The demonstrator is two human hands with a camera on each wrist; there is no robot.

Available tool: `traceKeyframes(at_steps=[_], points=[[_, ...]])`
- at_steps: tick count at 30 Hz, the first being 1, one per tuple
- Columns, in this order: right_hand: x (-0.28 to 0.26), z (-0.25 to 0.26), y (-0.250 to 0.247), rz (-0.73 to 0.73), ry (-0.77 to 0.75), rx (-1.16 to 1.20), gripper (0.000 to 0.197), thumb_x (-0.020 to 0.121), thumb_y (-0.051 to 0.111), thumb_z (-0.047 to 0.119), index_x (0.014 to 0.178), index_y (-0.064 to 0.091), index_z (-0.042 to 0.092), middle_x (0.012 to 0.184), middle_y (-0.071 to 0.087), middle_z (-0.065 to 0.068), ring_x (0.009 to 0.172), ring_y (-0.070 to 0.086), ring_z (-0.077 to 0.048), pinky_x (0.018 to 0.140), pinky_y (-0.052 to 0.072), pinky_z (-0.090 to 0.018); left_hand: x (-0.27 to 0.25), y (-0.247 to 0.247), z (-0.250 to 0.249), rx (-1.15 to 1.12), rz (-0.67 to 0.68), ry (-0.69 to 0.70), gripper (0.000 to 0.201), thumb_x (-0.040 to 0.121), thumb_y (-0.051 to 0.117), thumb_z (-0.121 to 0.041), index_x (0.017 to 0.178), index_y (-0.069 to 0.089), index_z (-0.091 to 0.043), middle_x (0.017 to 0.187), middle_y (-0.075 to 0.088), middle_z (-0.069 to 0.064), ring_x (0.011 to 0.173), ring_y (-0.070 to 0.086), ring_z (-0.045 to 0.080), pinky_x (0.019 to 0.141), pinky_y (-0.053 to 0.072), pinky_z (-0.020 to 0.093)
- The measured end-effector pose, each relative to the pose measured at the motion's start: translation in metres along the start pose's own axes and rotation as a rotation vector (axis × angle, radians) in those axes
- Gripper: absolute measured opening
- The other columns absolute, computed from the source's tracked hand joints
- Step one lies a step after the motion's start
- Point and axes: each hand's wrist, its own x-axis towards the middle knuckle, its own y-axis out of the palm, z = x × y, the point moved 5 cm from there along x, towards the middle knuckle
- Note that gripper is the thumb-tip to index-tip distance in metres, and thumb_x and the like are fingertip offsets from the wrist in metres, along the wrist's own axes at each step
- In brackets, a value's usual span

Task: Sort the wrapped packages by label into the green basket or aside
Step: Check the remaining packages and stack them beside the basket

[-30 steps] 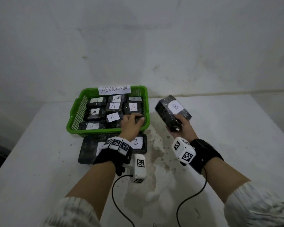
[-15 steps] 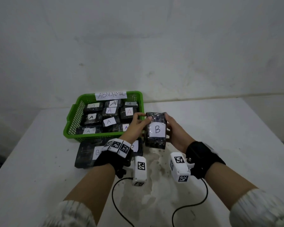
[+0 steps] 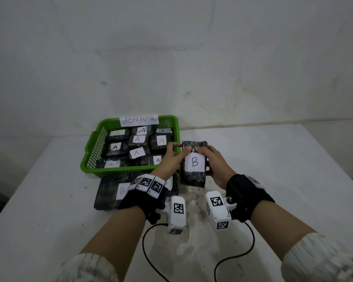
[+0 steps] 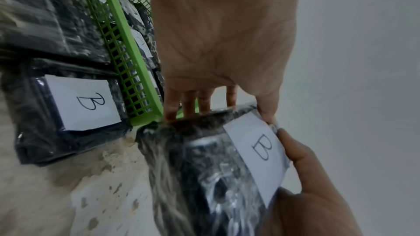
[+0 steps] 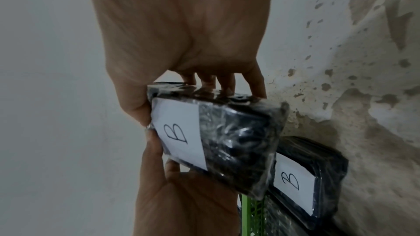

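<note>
A black wrapped package labelled B (image 3: 193, 176) stands upright just above the table, right of the green basket's (image 3: 118, 172) front corner. My left hand (image 3: 172, 157) grips its left side and my right hand (image 3: 215, 162) grips its right side, with both thumbs at the label's top edge. In the left wrist view the fingers (image 4: 188, 101) reach behind the held package (image 4: 204, 159). The right wrist view shows my right hand (image 5: 181, 33) holding the same package (image 5: 238, 141). Several packages labelled A (image 3: 137, 153) fill the basket.
A B package (image 3: 110, 192) lies on the table in front of the basket, and a second one (image 3: 174, 185) lies beside it, partly hidden by my left wrist. An "ABNORMAL" sign (image 3: 140, 120) sits on the basket's far rim. Bare table (image 3: 283, 169) extends right.
My right hand brought the B package down and left from beside the basket. My left hand left the basket and took hold of the package's other side.
</note>
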Motion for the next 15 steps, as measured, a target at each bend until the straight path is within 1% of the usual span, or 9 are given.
traceKeyframes(at_steps=[2,3,4,6,7,9,10,12,15], points=[[0.0002,0.0007,-0.0027,-0.022,-0.015,0.006,0.026,0.091,0.058,0.029,0.113,0.055,0.015,0.089,0.064,0.002,0.081,0.061,-0.017,0.064,0.046,-0.03,-0.0013,0.0005,0.001,0.006,0.027,-0.018,0.038,0.093,0.053,-0.035,0.122,0.038,-0.016,0.102,0.059,0.006,0.087,0.06,0.017,0.082,0.051,0.04],[0.0002,0.0003,-0.0028,-0.018,-0.013,0.008,0.025,0.091,0.058,0.028,0.112,0.055,0.014,0.088,0.064,0.002,0.08,0.06,-0.017,0.064,0.046,-0.03,-0.0015,0.0,0.0009,0.005,0.031,-0.018,0.037,0.093,0.053,-0.034,0.121,0.039,-0.016,0.103,0.06,0.007,0.089,0.06,0.02,0.086,0.05,0.044],[-0.0002,-0.0001,-0.0021,-0.004,-0.005,0.01,0.025,0.092,0.058,0.029,0.113,0.055,0.015,0.088,0.064,0.001,0.079,0.06,-0.017,0.063,0.046,-0.03,-0.0018,-0.0007,0.0005,0.0,0.031,-0.012,0.035,0.093,0.054,-0.033,0.12,0.039,-0.017,0.1,0.061,0.007,0.089,0.06,0.022,0.088,0.05,0.046],[-0.0015,-0.0007,-0.0007,0.043,0.023,0.014,0.028,0.092,0.058,0.03,0.115,0.054,0.015,0.09,0.064,0.001,0.08,0.061,-0.018,0.06,0.049,-0.03,-0.0026,-0.0014,0.0,-0.019,0.02,-0.002,0.031,0.093,0.055,-0.03,0.117,0.04,-0.016,0.094,0.061,0.005,0.083,0.06,0.02,0.085,0.05,0.045],[-0.0024,-0.0005,-0.0004,0.068,0.036,0.013,0.029,0.092,0.058,0.031,0.116,0.054,0.016,0.091,0.064,0.002,0.082,0.061,-0.018,0.06,0.05,-0.031,-0.0034,-0.0019,-0.0003,-0.031,0.011,0.0,0.031,0.093,0.055,-0.03,0.117,0.041,-0.015,0.093,0.061,0.005,0.081,0.06,0.018,0.082,0.051,0.043],[-0.0026,-0.0003,-0.0012,0.091,0.045,0.005,0.029,0.091,0.06,0.029,0.117,0.053,0.017,0.093,0.064,0.001,0.085,0.061,-0.018,0.062,0.053,-0.033,-0.0052,-0.0023,-0.0008,-0.054,0.007,-0.01,0.034,0.093,0.055,-0.031,0.119,0.041,-0.013,0.096,0.062,0.005,0.08,0.061,0.014,0.077,0.052,0.037],[-0.0021,0.0002,-0.0024,0.081,0.038,0.0,0.029,0.091,0.06,0.027,0.117,0.053,0.017,0.094,0.065,0.0,0.085,0.061,-0.018,0.065,0.052,-0.035,-0.0057,-0.0016,-0.0009,-0.067,0.019,-0.024,0.036,0.092,0.055,-0.032,0.12,0.042,-0.013,0.1,0.063,0.006,0.081,0.062,0.015,0.079,0.053,0.039],[-0.0014,0.002,-0.0054,0.043,0.021,-0.011,0.028,0.09,0.06,0.023,0.116,0.053,0.015,0.093,0.064,-0.001,0.085,0.061,-0.019,0.067,0.051,-0.037,-0.0074,0.0005,-0.0016,-0.084,0.061,-0.055,0.038,0.092,0.056,-0.032,0.122,0.041,-0.015,0.105,0.063,0.009,0.085,0.063,0.019,0.086,0.052,0.046],[-0.0005,0.0029,-0.0049,0.052,0.031,-0.009,0.026,0.091,0.06,0.023,0.115,0.054,0.014,0.093,0.063,-0.002,0.086,0.061,-0.02,0.065,0.051,-0.035,-0.0071,-0.0002,0.0,-0.079,0.079,-0.068,0.042,0.089,0.06,-0.027,0.125,0.04,-0.016,0.113,0.061,0.015,0.092,0.063,0.026,0.089,0.051,0.05]])
